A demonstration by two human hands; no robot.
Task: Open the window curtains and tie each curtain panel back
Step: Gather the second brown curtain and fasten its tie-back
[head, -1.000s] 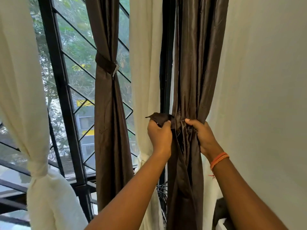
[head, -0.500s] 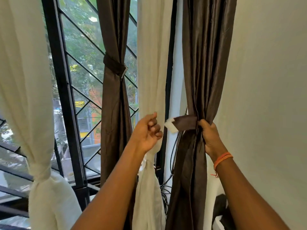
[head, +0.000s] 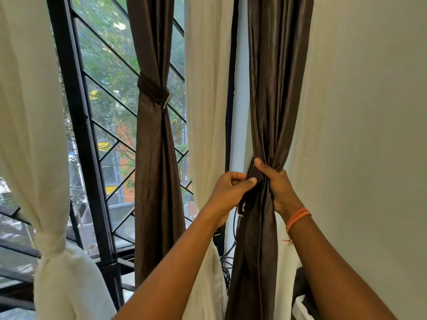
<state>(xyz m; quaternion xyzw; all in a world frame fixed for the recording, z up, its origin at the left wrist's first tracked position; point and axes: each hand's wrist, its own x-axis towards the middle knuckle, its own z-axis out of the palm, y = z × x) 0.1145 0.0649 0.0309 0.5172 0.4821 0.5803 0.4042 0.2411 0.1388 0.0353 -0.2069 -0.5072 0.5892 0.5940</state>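
A gathered brown satin curtain panel hangs at the right, next to the wall. My right hand grips its bunched middle, thumb on top. My left hand pinches the end of a brown tieback strap against the panel's left side. A second brown panel hangs in the middle with its tieback band fastened round it. A white sheer hangs loose between the two brown panels. Another white sheer at the left is knotted low down.
The black window frame and diagonal grille stand behind the curtains. A plain pale wall fills the right. Dark cables hang by the frame below my hands. A dark object with a white edge sits at the bottom right.
My left hand has moved right from the white sheer and now pinches the strap end at the brown panel. The strap's free end, which stuck out to the left, is folded against the curtain.
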